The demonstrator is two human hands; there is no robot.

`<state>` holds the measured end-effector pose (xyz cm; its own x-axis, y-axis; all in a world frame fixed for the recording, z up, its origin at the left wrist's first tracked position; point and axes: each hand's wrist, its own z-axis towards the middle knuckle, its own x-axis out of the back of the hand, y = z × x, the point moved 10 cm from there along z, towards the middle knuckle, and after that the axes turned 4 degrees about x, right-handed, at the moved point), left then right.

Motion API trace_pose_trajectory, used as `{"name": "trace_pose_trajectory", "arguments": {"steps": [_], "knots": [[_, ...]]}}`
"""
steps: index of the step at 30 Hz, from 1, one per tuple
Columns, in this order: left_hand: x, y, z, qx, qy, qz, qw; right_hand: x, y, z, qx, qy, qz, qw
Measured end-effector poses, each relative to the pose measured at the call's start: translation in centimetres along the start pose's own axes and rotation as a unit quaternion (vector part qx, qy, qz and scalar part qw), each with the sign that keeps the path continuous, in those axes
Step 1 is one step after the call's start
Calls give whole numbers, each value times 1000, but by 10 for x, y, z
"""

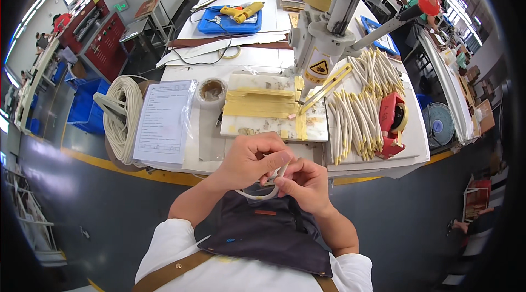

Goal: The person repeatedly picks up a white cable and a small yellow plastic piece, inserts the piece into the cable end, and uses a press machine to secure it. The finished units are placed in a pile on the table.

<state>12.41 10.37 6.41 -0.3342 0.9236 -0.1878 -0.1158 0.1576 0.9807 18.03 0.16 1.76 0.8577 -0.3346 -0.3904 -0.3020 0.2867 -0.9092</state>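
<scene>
A: What do the hands have hold of?

B: One short length of white cord (267, 190). The left hand (249, 161) is curled shut, pinching one end from above; the right hand (304, 183) is closed around the other end with thumb and fingertips. The cord sags in a loop between them, just above the dark apron (268, 234) at the person's lap.

A: Why so close to the body, not on the tabletop?

B: Probably for control. Both hands sit just off the near edge of the tabletop (186, 163), where the fingers can work the end closely.

A: And just beyond the hands?

B: A pale work board (274, 122) with strips of yellowish tape (257, 103) laid across it, directly ahead. The nozzle of a grey bench machine (323, 34) comes down over the board's right part, so the working spot is within easy reach.

A: To the sides?

B: On the right, a heap of cut cord pieces with yellowish tips (359, 111), lying roughly parallel, and beside it a red tape dispenser (392, 122). On the left, a sheet of paper in a clear sleeve (161, 122), and a big coil of the same white cord (123, 116) hanging at the tabletop's left edge.

A: Further back?

B: A yellow glue gun (241, 12) on a blue tray (211, 26), well apart from the hands.
</scene>
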Motion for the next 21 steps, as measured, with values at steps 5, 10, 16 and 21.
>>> {"name": "trace_pose_trajectory", "arguments": {"steps": [5,10,16,21], "knots": [[0,11,-6,-124,74,122,982,0,5,-2,4,10,-12,1000],[-8,23,-6,-129,84,251,956,6,-2,-1,33,28,-38,998],[6,-38,-13,-13,-1,174,985,20,-11,2,46,77,-14,996],[18,-97,-45,238,-132,56,961,79,-29,33,107,149,109,977]]}}
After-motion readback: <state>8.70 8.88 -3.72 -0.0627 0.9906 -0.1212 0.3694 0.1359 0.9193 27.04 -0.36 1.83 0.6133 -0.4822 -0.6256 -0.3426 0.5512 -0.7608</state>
